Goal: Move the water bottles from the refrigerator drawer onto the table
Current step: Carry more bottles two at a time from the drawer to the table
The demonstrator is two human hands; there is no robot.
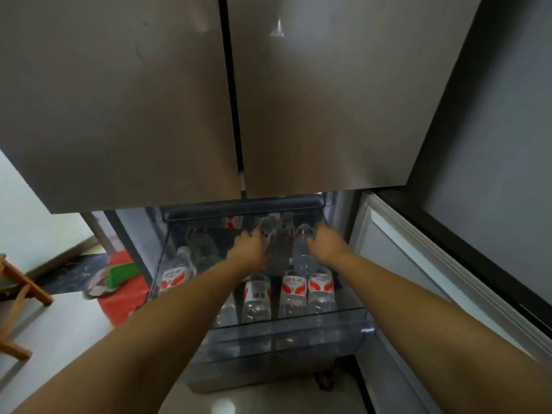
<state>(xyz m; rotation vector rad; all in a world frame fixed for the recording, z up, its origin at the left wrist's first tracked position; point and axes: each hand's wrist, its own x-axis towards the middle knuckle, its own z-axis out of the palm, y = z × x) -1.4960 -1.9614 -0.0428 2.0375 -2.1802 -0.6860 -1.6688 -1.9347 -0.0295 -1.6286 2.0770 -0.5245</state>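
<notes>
Head view, left hand and right hand blurred on bottles, grips unclear, red-white labels unreadable

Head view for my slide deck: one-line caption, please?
Both hands, left hand and right hand, reach onto water bottles in the open refrigerator drawer.

Clear bottles, red-white labels; brown-grey fridge doors; red mat.

Two brushed-metal refrigerator doors fill the upper view, a dark seam between them. Right of them stands a grey wall. Low on the left, pale floor carries a wooden stool and a red mat (something green lies on it).
</notes>
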